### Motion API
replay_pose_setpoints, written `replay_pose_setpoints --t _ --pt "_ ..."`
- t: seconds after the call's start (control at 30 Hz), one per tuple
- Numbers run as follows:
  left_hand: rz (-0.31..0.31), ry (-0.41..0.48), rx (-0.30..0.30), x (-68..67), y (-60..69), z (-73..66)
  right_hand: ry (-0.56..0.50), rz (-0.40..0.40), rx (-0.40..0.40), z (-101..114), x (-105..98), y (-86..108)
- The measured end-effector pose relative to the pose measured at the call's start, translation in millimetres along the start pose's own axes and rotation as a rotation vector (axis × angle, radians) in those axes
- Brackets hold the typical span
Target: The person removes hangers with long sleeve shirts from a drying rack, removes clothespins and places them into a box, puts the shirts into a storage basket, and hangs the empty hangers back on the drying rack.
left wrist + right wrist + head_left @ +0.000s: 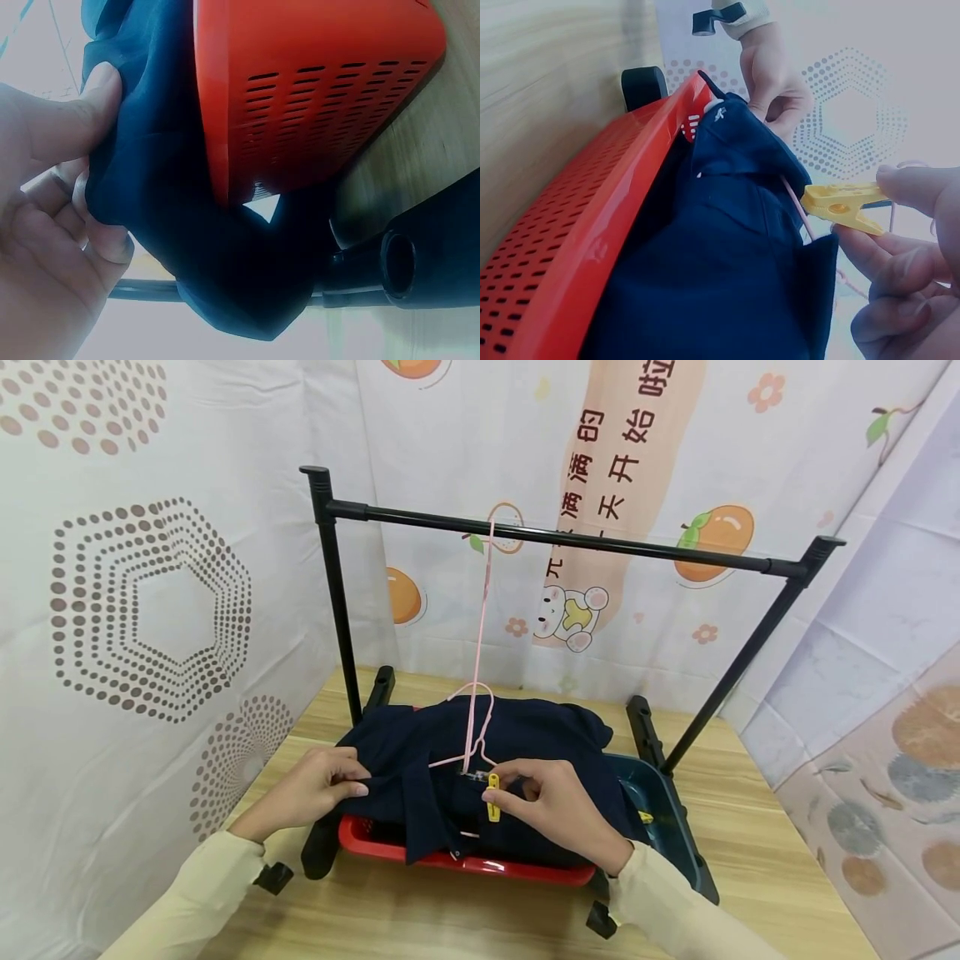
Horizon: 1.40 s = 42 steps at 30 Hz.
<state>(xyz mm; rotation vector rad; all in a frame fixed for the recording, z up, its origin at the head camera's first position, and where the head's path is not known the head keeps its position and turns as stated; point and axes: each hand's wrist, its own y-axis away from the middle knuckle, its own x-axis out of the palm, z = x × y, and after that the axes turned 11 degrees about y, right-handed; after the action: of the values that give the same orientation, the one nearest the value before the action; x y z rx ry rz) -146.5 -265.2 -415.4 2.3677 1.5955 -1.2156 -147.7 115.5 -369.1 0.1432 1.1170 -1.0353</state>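
Observation:
A navy collared garment (540, 735) lies heaped over a red slotted basket (510, 867). My left hand (311, 789) pinches the garment's left part between thumb and fingers; the left wrist view shows the cloth (150, 157) bunched there. Near the collar, my right hand (558, 806) pinches a yellow clothespin (844, 201) by its handle ends. The pin's nose meets the collar edge in the right wrist view; whether it bites the cloth I cannot tell. A pink hanger (486, 727) lies at the neck, partly hidden by the cloth.
A black rack's bar (420, 518) spans above the basket, on posts with feet at both sides. From it a thin pink strip (480, 635) runs down to the collar. Right of the red basket sits a dark teal tray (667, 810) with a yellow piece (645, 817) in it.

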Motion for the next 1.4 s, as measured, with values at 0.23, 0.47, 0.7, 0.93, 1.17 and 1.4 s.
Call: replay_pose_setpoints --t 0.23,0.47,0.7,0.93,1.17,1.4 --pt "0.005 -0.006 0.006 -1.0 -2.0 -1.3 -0.008 -0.016 0.057 -6.9 -8.7 5.9" --pt "0.004 -0.011 -0.001 -3.4 -3.7 -2.5 -0.027 -0.022 0.123 -12.4 -17.6 9.8" --pt "0.000 -0.004 -0.012 -2.5 -1.6 -2.4 -0.029 -0.033 0.164 -18.9 -23.3 12.7" --pt "-0.013 0.002 0.012 -0.7 -1.6 -1.3 -0.024 -0.066 0.174 -25.1 -28.7 17.3" --pt "-0.015 0.004 0.031 -0.1 -1.0 -0.6 0.013 -0.089 0.191 -31.8 -33.9 23.3" --pt "-0.014 0.002 0.027 1.0 -0.9 1.8 0.020 -0.099 0.214 -40.5 -38.3 29.4"
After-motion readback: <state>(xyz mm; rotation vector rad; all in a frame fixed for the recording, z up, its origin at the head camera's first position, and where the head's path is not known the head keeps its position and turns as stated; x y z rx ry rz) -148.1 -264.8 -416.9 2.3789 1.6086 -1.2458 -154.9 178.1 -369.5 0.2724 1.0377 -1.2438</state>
